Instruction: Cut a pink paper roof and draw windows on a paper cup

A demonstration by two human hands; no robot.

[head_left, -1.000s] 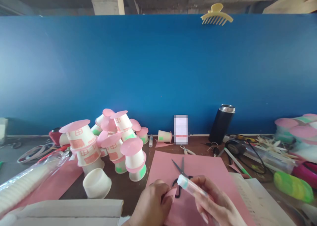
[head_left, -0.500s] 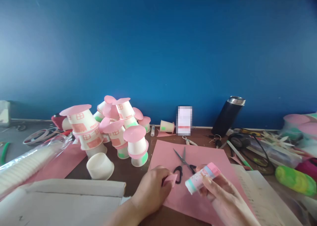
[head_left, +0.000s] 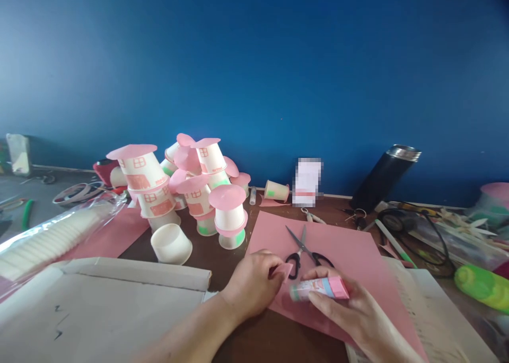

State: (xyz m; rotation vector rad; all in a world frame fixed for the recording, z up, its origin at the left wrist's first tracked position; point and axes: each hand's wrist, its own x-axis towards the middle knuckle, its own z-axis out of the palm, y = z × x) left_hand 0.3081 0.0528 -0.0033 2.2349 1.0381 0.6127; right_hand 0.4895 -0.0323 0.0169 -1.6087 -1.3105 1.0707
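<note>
My left hand [head_left: 256, 281] pinches a small piece of pink paper [head_left: 283, 272], much of it hidden by the fingers. In my right hand [head_left: 350, 304] lies a glue stick [head_left: 320, 289] with a pink end; its greenish end points left at the paper piece and is blurred. Both hands are over a large pink sheet [head_left: 350, 246]. Open-bladed scissors [head_left: 303, 246] with black handles rest on that sheet, just beyond my hands. To the left stand paper-cup towers [head_left: 149, 183] with pink paper discs on top, and a plain white paper cup [head_left: 170, 245].
A white cardboard piece [head_left: 119, 304] covers the front left, below a bagged stack of cups [head_left: 59, 230]. A black flask [head_left: 382, 177] leans at the back right. Pliers [head_left: 313, 217], a black cable [head_left: 443, 246] and a yellow-green item [head_left: 483, 289] lie around the sheet.
The glue stick has turned nearly level, and its greenish end has come closer to the pink paper piece. The whole view has shifted slightly.
</note>
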